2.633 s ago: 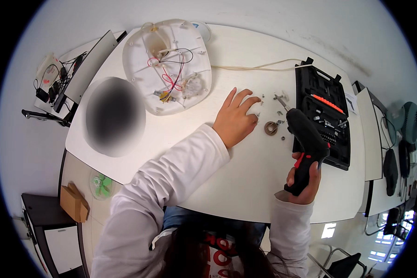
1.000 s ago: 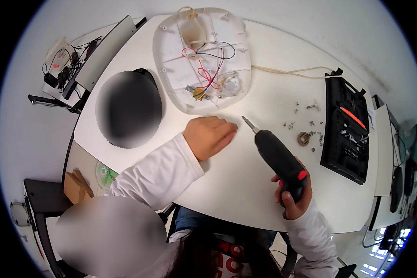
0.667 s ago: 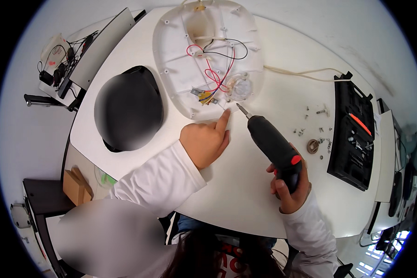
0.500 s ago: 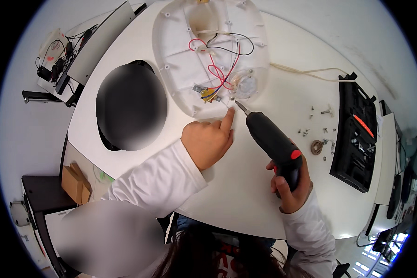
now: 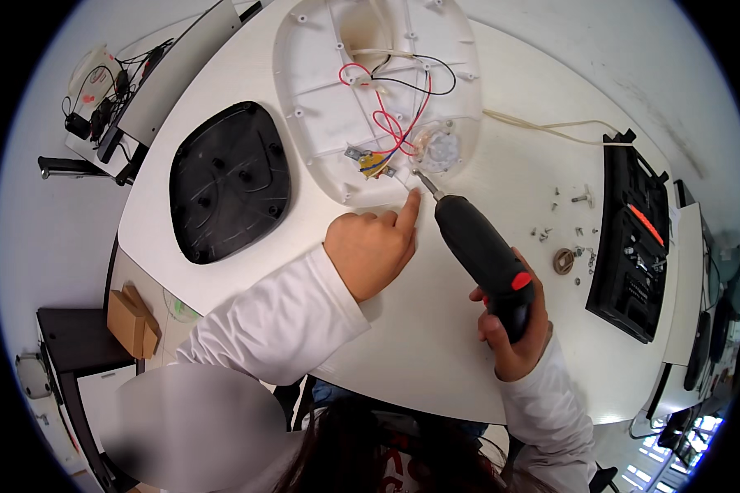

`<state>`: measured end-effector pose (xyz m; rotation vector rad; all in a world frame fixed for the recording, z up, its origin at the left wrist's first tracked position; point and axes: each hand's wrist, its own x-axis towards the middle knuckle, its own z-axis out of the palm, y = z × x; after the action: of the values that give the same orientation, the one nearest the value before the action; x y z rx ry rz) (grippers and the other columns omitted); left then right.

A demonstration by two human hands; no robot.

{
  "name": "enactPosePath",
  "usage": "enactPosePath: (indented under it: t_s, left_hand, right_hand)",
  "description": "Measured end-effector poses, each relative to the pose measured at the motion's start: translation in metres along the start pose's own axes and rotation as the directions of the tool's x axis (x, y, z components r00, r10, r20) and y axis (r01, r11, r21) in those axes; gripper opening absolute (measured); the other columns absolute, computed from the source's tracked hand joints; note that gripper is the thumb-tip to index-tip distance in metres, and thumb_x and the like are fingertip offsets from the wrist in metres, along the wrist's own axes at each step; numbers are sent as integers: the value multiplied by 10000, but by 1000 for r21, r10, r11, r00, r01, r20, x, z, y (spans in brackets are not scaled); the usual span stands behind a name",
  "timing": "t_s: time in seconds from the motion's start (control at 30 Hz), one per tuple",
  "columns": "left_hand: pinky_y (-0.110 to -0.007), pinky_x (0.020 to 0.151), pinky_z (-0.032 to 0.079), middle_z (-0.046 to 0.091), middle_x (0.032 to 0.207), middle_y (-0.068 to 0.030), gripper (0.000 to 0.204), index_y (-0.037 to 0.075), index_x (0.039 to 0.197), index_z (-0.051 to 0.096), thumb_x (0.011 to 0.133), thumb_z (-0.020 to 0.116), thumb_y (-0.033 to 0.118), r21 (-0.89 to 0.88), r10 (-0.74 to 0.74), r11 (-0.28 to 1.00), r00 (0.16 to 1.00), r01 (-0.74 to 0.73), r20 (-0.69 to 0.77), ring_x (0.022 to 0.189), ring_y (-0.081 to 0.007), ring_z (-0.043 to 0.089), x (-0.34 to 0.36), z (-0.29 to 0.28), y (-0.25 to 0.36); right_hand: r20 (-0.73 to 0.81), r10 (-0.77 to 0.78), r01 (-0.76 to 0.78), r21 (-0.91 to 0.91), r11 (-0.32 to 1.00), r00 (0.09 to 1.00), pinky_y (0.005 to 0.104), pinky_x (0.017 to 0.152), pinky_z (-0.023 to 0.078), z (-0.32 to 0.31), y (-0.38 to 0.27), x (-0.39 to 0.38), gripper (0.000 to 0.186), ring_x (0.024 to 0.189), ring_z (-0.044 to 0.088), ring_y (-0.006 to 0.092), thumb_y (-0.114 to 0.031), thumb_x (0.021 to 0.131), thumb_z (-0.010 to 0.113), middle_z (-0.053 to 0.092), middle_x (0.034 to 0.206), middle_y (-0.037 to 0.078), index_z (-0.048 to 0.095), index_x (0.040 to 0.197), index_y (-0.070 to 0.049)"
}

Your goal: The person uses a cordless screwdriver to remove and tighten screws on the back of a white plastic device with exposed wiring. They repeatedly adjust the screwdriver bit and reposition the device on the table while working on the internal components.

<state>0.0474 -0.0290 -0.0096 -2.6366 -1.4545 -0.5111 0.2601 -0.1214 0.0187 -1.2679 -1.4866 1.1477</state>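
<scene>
An upturned white plastic housing (image 5: 321,123) lies at the far side of the table, its inside showing red, black and blue wires. Near its front sit a small yellowish circuit board (image 5: 374,164) and a clear round part (image 5: 441,151). My right hand (image 5: 518,337) is wrapped round the handle of a black cordless screwdriver (image 5: 481,246) with red accents. Its bit points into the housing, at a spot between board and round part. My left hand (image 5: 370,251) rests at the housing's front rim, index finger stretched out beside the bit, other fingers curled, holding nothing visible.
A black base plate (image 5: 230,181) lies on the left of the white table (image 5: 436,353). Loose screws (image 5: 544,234) and a brown ring (image 5: 564,261) lie at right, beside an open black tool case (image 5: 629,246). A pale cord (image 5: 543,126) runs from the housing toward the case.
The screwdriver's bit has moved slightly up and left, further into the housing. My left hand stays at the rim, almost unmoved. The view has shifted a little.
</scene>
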Motion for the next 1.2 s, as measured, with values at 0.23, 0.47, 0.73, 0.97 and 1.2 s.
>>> enactPosePath:
  t_s: [0.23,0.47,0.73,0.97,1.2]
  left_hand:
    - [-339,433,426,550,583,-32,483,46,1239,520,784,619,172,14,12,1000,1000,-12,11,455,-214,543,-1,2,1]
    - [-316,379,376,461,472,10,547,26,1244,537,706,576,120,52,38,998,998,-36,-40,381,-161,490,-2,8,-1]
    - [-319,377,381,481,476,2,547,12,1252,526,715,558,115,44,53,998,998,-52,-27,378,-163,494,-1,7,-1]
    - [-317,368,369,482,475,2,546,10,1254,525,718,554,109,37,69,997,997,-69,-19,369,-160,482,-2,9,-3]
    - [-322,375,373,487,488,-3,549,19,1259,517,721,573,108,56,73,996,997,-72,-12,377,-171,483,-2,12,-4]
  right_hand:
    - [7,-37,37,-98,994,999,292,759,457,2,0,-1,670,802,584,178,-168,850,580,611,962,166,236,1393,22]
    - [5,8,-7,-169,986,1000,293,672,477,11,-29,2,676,721,608,217,-182,860,584,614,940,183,219,1395,12]
    - [13,42,-39,-177,984,999,319,691,495,12,-38,4,679,739,644,251,-154,861,596,623,940,198,214,1398,7]
    - [-38,101,-100,32,995,994,241,551,458,12,-36,5,633,586,549,114,-115,867,563,589,806,90,230,1390,12]
    - [-53,106,-103,57,993,993,232,544,455,13,-36,4,623,583,545,106,-115,872,557,587,794,79,234,1389,13]
